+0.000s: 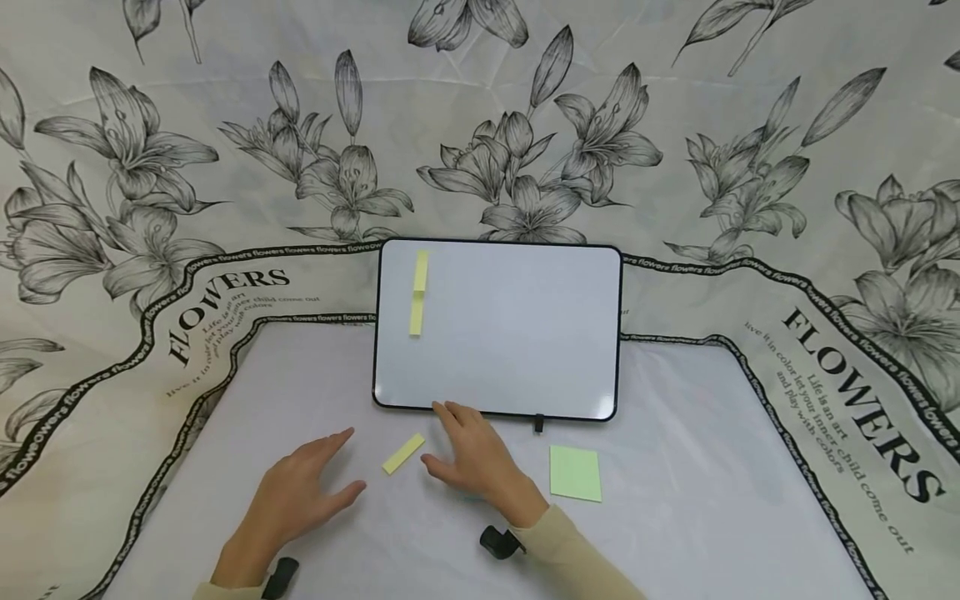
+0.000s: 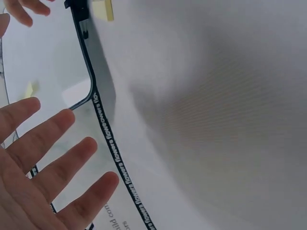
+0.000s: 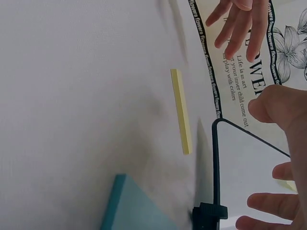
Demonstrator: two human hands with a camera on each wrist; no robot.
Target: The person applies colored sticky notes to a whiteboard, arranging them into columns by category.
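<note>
Left hand (image 1: 292, 492) and right hand (image 1: 476, 454) both have fingers extended, gripping nothing; narrow yellow pad (image 1: 403, 454) lies on the table (image 1: 675, 467) between them, near the whiteboard's (image 1: 517, 333) lower edge.

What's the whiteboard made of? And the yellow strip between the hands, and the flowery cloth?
Whiteboard: smooth and shiny, maybe plastic or coated metal; light glints at its lower corners.
Yellow strip: matte, probably paper, with a dull face and straight, crisp edges.
Flowery cloth: matte, seemingly fabric, judging by its soft creases.
</note>
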